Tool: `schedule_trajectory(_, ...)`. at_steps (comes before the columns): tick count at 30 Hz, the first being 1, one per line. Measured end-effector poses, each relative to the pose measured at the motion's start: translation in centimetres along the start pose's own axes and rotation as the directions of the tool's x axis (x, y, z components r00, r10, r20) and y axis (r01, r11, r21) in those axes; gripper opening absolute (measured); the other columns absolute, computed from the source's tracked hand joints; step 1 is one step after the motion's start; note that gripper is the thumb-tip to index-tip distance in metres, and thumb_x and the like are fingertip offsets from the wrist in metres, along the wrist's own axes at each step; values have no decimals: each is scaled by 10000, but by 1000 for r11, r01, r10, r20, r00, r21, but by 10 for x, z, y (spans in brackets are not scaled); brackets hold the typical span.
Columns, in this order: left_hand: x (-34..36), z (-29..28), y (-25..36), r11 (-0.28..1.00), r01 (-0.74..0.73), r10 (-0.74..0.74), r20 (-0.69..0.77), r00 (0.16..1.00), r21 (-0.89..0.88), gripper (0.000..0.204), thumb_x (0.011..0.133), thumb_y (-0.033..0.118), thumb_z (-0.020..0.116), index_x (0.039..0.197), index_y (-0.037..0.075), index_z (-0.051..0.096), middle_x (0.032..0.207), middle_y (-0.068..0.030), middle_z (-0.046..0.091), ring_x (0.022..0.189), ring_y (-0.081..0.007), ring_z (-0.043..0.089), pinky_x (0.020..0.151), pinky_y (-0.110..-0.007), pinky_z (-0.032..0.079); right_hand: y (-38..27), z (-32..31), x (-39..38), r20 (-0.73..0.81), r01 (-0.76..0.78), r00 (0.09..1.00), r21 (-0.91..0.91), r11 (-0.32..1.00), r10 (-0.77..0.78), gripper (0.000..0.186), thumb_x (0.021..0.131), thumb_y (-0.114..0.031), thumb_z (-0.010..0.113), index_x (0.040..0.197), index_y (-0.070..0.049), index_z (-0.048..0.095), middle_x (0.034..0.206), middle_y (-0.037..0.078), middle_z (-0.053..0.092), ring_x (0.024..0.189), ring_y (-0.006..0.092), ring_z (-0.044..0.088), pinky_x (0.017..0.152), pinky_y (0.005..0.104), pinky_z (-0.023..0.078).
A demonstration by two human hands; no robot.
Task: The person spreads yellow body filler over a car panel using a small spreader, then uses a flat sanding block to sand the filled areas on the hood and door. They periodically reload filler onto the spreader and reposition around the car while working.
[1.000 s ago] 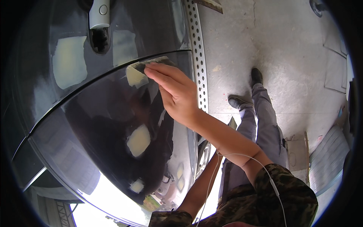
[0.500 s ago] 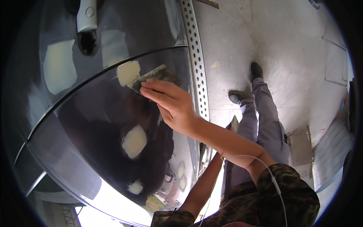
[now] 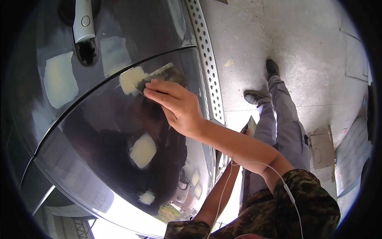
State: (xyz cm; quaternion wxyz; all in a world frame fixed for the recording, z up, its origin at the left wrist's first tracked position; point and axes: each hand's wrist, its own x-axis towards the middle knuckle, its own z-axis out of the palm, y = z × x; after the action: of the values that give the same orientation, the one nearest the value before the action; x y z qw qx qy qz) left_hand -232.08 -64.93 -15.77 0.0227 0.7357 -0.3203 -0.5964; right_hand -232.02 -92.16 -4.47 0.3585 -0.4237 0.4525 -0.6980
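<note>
My right hand (image 3: 177, 103) grips a thin, putty-smeared spreader (image 3: 169, 73), fingers pressed along its face. The spreader's edge lies on a cream filler patch (image 3: 131, 79) on the dark car panel (image 3: 107, 115), just below the curved panel gap. More filler patches sit on this panel: a rounded one (image 3: 143, 150) in the middle and a small one (image 3: 147, 197) lower down. My left hand (image 3: 246, 129) is mostly hidden behind my right forearm. A flat, greyish-green plate (image 3: 251, 124) sticks up from it; its fingers barely show.
Across the gap, a door panel carries a larger filler patch (image 3: 61, 79) and a silver door handle (image 3: 83, 24) above a dark opening. A perforated metal strip (image 3: 207, 59) runs along the car's edge. Grey concrete floor (image 3: 242, 40) lies to the right, with a panel (image 3: 321, 150) on it.
The view has shifted and turned slightly. My right hand and the spreader have moved a little against the upper filler patch, which now shows a raised smear beside the spreader.
</note>
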Motion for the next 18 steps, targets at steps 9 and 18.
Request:
schedule_trajectory(9,-2,0,25,992,-120,124,-113,986,43,328,1008,393,611,977,67,630,712,8,550,630,-88,500,566,-287,408,-8,-23,9,-46,-11,999,-42,999,9,424,784,148,660,1153,-55,711,1151,100,699,1081,282,674,879,356,562)
schedule_trajectory(18,1,4,-8,966,-260,257,-137,957,1,452,967,495,646,1109,67,670,693,7,564,611,-87,504,585,-287,424,-16,-4,40,-15,84,996,-31,996,-85,441,775,141,649,1151,-83,710,1124,80,701,1043,285,676,861,383,558)
